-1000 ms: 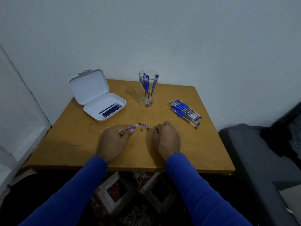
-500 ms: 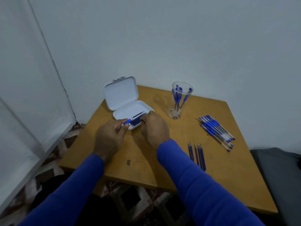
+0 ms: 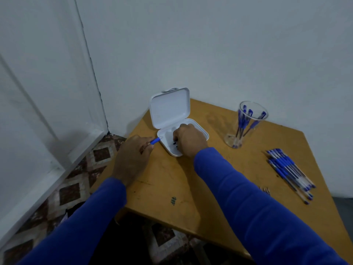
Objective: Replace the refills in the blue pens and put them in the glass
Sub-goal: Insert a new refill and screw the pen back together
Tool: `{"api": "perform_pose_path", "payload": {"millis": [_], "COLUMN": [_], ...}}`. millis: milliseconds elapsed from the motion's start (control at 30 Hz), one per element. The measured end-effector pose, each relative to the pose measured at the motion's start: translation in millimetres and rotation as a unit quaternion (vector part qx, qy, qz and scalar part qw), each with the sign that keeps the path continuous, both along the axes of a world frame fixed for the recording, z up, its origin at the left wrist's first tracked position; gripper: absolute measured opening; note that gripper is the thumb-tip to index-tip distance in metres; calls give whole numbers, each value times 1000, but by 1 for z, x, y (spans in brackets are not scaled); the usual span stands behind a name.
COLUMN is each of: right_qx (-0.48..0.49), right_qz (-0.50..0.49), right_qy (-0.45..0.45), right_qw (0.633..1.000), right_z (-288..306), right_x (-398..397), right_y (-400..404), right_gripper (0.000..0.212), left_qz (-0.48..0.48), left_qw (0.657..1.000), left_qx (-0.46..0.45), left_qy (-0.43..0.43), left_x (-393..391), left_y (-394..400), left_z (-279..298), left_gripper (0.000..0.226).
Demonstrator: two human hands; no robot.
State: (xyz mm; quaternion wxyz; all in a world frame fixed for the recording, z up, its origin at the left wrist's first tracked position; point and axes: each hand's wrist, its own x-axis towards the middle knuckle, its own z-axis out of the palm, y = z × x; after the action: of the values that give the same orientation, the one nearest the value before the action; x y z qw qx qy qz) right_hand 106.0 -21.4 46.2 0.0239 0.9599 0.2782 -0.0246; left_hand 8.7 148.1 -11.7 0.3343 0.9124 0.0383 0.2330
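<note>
My left hand [image 3: 133,157] grips a blue pen barrel [image 3: 155,140], whose blue end pokes out beside the white case [image 3: 164,133]. The case lies open with its lid [image 3: 170,108] raised. My right hand [image 3: 188,140] reaches into the case tray, fingers curled down over dark refills [image 3: 174,144] that are mostly hidden; whether it holds one I cannot tell. A clear glass [image 3: 246,124] with several blue pens stands at the back right. A row of blue pens [image 3: 290,173] lies on the table at the right.
The wooden table [image 3: 172,180] stands in a corner against white walls. A few refills [image 3: 264,189] peek out past my right sleeve. A small dark mark [image 3: 173,201] is on the tabletop. Patterned floor [image 3: 76,180] lies left of the table.
My view has swung left and down. My right hand moved from the table centre into the case tray, and my left hand carried the pen barrel to the case's left side.
</note>
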Motion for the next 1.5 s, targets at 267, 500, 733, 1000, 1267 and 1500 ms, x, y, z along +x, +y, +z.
{"api": "perform_pose_path", "payload": {"millis": [267,500,733,1000,1267,1500], "right_qx": [-6,27,138,505,640,695], "right_qz": [69,87,94,-46,-180,-219], "right_qy": [0,-17,-19,227,225,197], "right_qw": [998,996,986,831,712,656], "right_z": [-3,8,30,24,-9,-17], "right_x": [9,5,-21,-65,-105,-132], "right_y": [1,-4,-25,-89,-137,-161], "right_gripper": [22,32,31,20,12,17], "left_qz": [3,-8,-43,-106,-157,-209], "left_qw": [1000,1000,999,992,982,974], "left_qx": [-16,-16,19,-43,-98,-90], "left_qy": [-5,-20,-20,-61,-27,13], "left_x": [0,-4,-10,-30,-46,-54], "left_y": [2,-1,-21,-58,-111,-149], "left_z": [-9,-3,-3,-2,0,0], "left_gripper": [30,27,28,29,28,28]}}
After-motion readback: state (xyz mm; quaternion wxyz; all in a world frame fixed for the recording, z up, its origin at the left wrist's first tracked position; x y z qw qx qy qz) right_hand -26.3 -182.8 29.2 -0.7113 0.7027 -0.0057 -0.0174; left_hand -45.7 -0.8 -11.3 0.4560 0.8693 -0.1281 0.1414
